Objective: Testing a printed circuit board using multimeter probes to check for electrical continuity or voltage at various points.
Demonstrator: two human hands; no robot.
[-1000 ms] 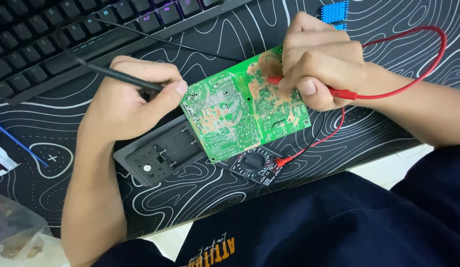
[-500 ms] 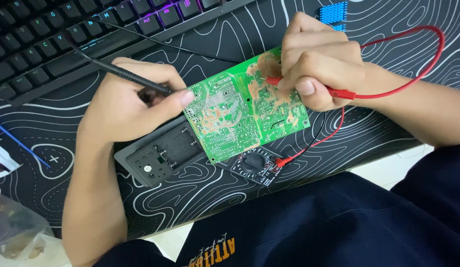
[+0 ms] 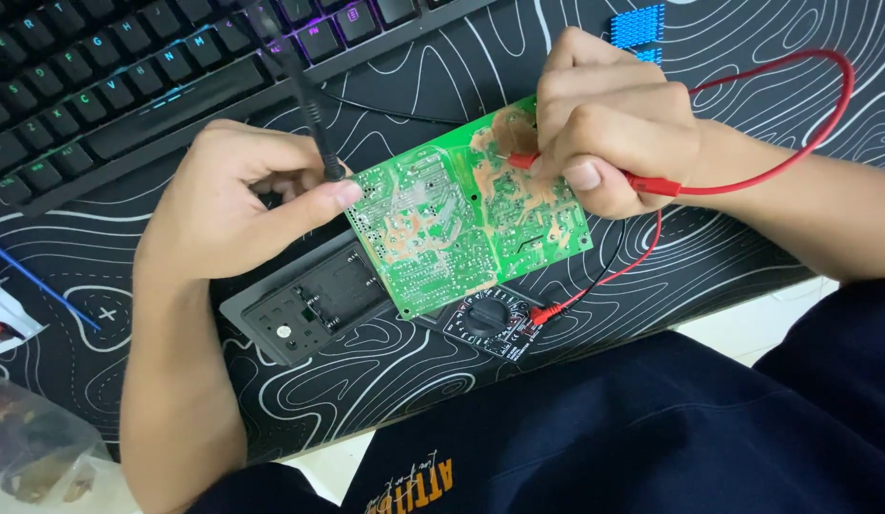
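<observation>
Left hand point(image 3: 238, 195) gripping a black probe point(image 3: 309, 105) and right hand point(image 3: 609, 119) pinching a red probe point(image 3: 595, 173), both tips on the green circuit board point(image 3: 466, 228) lying between the hands

Black desk mat point(image 3: 385, 371) with white contour lines over pale worktop point(image 3: 747, 324); backlit keyboard point(image 3: 128, 86) along far edge; even indoor light.

Keyboard point(image 3: 128, 86) blocks behind – mat point(image 3: 366, 381) free in front
</observation>
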